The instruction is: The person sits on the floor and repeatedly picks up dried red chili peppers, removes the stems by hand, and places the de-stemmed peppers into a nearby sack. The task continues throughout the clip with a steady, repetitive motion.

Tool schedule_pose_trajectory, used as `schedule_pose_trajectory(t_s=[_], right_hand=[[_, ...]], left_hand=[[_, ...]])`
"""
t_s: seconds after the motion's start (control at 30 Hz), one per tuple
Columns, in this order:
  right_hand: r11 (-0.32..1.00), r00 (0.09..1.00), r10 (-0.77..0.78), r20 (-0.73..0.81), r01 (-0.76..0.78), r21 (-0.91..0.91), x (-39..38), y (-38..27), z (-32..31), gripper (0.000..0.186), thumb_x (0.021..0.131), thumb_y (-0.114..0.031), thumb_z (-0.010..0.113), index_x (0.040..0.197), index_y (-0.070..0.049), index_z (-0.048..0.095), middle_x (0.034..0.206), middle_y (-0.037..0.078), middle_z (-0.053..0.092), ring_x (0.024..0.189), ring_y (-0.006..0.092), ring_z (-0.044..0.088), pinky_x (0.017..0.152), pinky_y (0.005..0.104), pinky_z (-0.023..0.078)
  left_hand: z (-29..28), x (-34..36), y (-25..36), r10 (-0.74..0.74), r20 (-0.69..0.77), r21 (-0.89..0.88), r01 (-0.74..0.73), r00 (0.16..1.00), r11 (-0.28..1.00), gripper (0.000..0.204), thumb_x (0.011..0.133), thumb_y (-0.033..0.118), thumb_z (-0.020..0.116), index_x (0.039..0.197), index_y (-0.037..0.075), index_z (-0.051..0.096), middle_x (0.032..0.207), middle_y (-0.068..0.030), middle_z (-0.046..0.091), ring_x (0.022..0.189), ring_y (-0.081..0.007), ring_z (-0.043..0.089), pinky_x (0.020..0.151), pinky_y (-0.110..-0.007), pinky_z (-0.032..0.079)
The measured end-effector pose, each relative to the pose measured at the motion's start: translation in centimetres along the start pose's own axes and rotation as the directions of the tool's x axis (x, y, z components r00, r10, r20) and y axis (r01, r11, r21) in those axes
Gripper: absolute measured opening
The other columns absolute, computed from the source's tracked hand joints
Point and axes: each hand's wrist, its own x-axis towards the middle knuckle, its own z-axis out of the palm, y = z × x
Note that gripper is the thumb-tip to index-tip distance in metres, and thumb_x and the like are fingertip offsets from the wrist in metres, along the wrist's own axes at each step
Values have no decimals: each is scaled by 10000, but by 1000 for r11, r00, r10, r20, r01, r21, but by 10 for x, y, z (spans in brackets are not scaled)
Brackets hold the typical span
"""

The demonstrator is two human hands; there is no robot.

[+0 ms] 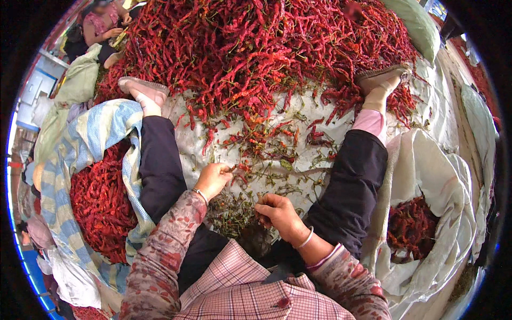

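Between my stretched-out legs, my left hand (212, 180) is closed in a pinch above the white sheet (200, 141). Small red and green bits lie by its fingertips, and what it pinches is too small to make out. My right hand (281, 214) is also closed, thumb against bent fingers, with a dark red dried chili (263, 219) showing under the fingertips. Below and between both hands lies a heap of greenish chili stems (226, 216). Ahead, loose dried chilies (256, 140) and stems are scattered up to a large pile of red chilies (250, 58).
A blue-and-white striped sack (56, 184) full of red chilies stands open beside my left leg. On the right is an open white sack (456, 186) holding darker chilies. A stuffed green sack (418, 29) lies at the far right. Another person (101, 26) sits at the far left.
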Motion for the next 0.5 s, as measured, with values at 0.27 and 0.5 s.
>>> schedule_pose_trajectory(t_s=[0.27, 0.5], right_hand=[[997, 998, -8, -67, 3, -75, -4, 2, -1, 107, 776, -114, 586, 750, -15, 553, 587, 9, 506, 481, 88, 454, 410, 226, 346], [993, 1000, -6, -12, 4, -121, -7, 3, -2, 100, 784, -122, 574, 761, -27, 549, 628, 3, 531, 500, 75, 464, 443, 207, 363]], left_hand=[[-3, -2, 13, 278, -109, 248, -245, 954, 937, 172, 684, 210, 596, 707, 41, 617, 702, -118, 550, 667, -296, 545, 615, -376, 426], [22, 7, 12, 364, -106, 482, -272, 925, 833, 99, 716, 103, 523, 781, 59, 583, 735, -127, 571, 683, -324, 559, 613, -413, 445]])
